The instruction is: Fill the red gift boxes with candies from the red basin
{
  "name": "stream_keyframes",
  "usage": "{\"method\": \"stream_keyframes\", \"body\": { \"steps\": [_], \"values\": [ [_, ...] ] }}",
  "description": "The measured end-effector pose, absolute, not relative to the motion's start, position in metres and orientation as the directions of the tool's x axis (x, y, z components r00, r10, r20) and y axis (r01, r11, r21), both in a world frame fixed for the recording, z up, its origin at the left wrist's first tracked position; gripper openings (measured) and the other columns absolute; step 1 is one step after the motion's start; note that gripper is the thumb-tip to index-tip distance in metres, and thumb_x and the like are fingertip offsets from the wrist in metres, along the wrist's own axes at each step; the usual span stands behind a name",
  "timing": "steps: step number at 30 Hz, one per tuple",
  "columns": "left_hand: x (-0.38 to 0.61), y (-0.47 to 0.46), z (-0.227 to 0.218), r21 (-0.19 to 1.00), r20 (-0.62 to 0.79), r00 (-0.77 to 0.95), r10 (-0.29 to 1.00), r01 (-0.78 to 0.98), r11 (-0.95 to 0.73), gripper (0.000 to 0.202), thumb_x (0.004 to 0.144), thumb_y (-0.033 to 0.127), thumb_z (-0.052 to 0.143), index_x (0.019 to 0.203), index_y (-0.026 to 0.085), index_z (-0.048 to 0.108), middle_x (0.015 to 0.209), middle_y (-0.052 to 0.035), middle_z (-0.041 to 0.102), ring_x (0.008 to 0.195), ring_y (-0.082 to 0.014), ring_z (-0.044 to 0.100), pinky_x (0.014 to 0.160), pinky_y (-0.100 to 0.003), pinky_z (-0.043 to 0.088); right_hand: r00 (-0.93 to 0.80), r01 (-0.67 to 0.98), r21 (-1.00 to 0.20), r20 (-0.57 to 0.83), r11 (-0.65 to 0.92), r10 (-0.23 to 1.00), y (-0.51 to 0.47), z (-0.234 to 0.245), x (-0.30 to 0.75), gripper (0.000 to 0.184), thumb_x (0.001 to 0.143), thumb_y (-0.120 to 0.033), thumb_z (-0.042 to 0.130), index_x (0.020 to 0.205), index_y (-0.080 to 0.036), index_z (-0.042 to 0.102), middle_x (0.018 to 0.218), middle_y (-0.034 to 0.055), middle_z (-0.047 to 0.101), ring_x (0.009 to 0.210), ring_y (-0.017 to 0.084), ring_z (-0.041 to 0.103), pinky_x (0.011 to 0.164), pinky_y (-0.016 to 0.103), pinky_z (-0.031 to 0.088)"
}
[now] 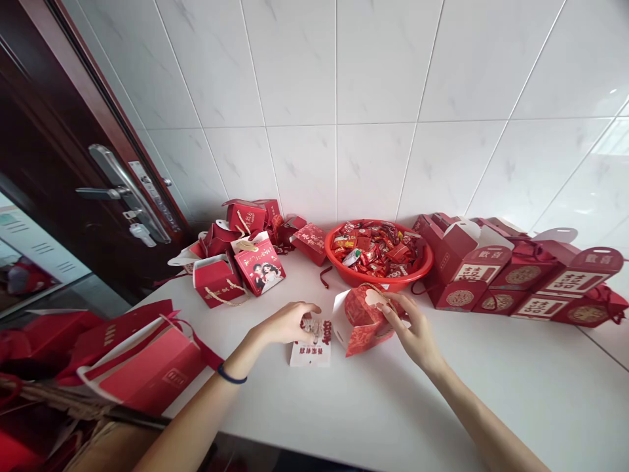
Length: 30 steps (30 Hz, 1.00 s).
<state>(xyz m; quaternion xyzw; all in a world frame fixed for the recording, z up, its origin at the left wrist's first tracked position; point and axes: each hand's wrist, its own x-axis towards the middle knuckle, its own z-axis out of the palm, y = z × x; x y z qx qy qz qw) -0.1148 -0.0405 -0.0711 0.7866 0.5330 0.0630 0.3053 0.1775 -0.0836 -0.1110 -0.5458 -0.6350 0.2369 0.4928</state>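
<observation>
A red patterned gift box [363, 321] with a twisted rope handle and a pale tag rests on the white table, its pale inner flap facing left. My right hand [410, 324] is closed on its upper right side, fingers by the rope; their exact hold is partly hidden. To the left lies a flat white card [310, 355] with red print. Over the card's upper edge, my left hand [289, 322] has curved fingers, with a gap between thumb and forefinger. A dark band circles the left wrist.
Behind the box stands a red basin [427, 267] full of wrapped sweets. Stacked red boxes [523, 275] fill the right rear. More small boxes [260, 265] stand at left rear. Larger red boxes [162, 367] crowd the left, below a door handle [105, 192].
</observation>
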Motion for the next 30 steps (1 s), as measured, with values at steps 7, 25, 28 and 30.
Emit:
{"method": "stream_keyframes", "body": {
  "steps": [7,25,28,30],
  "values": [
    [-0.112,-0.043,-0.08,0.577,-0.268,0.394,0.879,0.797,-0.181,0.032,0.056,0.037,0.078,0.081,0.018,0.072,0.078,-0.0021,0.066,0.076,-0.0239,0.062,0.063,-0.028,0.04,-0.002,0.598,-0.713,0.455,0.366,0.89,-0.086,-0.117,0.178,0.042,0.1,-0.051,0.046,0.126,-0.028,0.069,0.13,0.0113,0.063,0.108,0.026,0.067,0.091,0.04,0.056],
    [-0.127,-0.03,-0.064,0.937,0.017,0.111,0.994,0.346,-0.055,0.037,0.074,0.053,0.06,0.09,0.02,0.056,0.07,0.0034,0.06,0.049,-0.012,0.054,0.054,-0.028,0.047,-0.088,0.725,-0.515,0.591,0.458,0.802,-0.096,-0.12,0.172,0.061,0.092,-0.052,0.063,0.144,-0.026,0.047,0.155,0.0172,0.042,0.141,0.038,0.046,0.108,0.054,0.05],
    [-0.116,-0.033,-0.049,0.982,0.12,0.063,0.991,0.137,-0.127,0.043,0.077,0.052,0.064,0.104,0.019,0.057,0.09,-0.0018,0.069,0.057,-0.0129,0.061,0.059,-0.029,0.052,-0.066,0.66,-0.531,0.664,0.531,0.745,-0.098,-0.105,0.169,0.048,0.096,-0.041,0.059,0.14,-0.025,0.048,0.146,0.0166,0.052,0.137,0.034,0.051,0.107,0.05,0.051],
    [-0.101,-0.039,-0.041,0.988,0.144,0.138,0.98,0.043,-0.151,0.044,0.08,0.051,0.066,0.109,0.019,0.058,0.098,-0.0042,0.071,0.062,-0.0141,0.064,0.061,-0.029,0.055,-0.087,0.59,-0.538,0.699,0.602,0.71,-0.099,-0.096,0.165,0.047,0.097,-0.036,0.058,0.141,-0.024,0.046,0.138,0.0159,0.059,0.128,0.031,0.059,0.103,0.047,0.054]
  ]
}}
